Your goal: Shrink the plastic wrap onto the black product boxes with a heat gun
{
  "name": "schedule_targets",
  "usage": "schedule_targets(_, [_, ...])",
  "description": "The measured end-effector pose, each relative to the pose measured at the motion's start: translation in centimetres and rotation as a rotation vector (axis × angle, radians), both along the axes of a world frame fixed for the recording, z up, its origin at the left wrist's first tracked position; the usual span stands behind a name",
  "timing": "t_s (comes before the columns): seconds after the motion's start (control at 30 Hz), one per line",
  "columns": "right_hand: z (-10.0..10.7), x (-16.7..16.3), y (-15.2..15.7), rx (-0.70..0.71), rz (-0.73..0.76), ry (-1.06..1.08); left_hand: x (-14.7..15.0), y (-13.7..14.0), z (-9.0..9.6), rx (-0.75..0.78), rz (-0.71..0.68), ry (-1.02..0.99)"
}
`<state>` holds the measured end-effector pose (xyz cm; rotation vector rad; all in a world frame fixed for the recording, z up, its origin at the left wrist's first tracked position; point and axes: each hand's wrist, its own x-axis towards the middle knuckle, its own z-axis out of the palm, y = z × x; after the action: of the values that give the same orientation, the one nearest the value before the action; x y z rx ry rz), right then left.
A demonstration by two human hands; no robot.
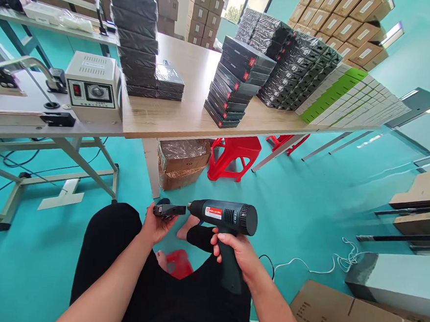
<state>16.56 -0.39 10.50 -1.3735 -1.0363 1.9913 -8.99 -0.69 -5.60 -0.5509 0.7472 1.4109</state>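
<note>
My right hand point(234, 248) is wrapped round the grip of a dark heat gun point(229, 216) with a red and white label. The heat gun's nozzle points left, close to the edge of a thin black box point(170, 210). My left hand point(155, 228) holds that box from below and the left, edge-on to me, above my lap. Whether nozzle and box touch, I cannot tell. On the wooden table point(158, 122) ahead stand a tall stack of film-wrapped black boxes point(139, 43) and a smaller stack of black boxes with red marks point(235, 84).
A white sealing machine point(93, 86) stands on the left bench. Under the table are a carton point(183, 163) and a red stool point(233, 155). White boxes with green ones point(337, 96) line the table's right. Cartons point(358, 318) and a white cable point(303, 264) lie at lower right.
</note>
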Motion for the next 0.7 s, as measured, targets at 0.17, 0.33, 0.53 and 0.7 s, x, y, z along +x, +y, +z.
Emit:
schedule_targets(0.17, [0.7,0.7,-0.7,-0.032,0.112,-0.019,0.0,0.1,0.1,0.012,-0.021,0.025])
schedule_targets(0.33, [0.5,0.0,-0.8,0.029,-0.053,-0.021,-0.2,0.1,-0.2,0.078,-0.040,0.045])
schedule_targets(0.53, [0.4,2.9,-0.9,-0.065,-0.078,0.053,-0.7,0.3,-0.4,0.053,0.094,0.210])
schedule_targets(0.7, [1.1,4.4,-2.3,-0.090,-0.007,0.040,-0.6,0.8,-0.7,0.006,0.158,0.227])
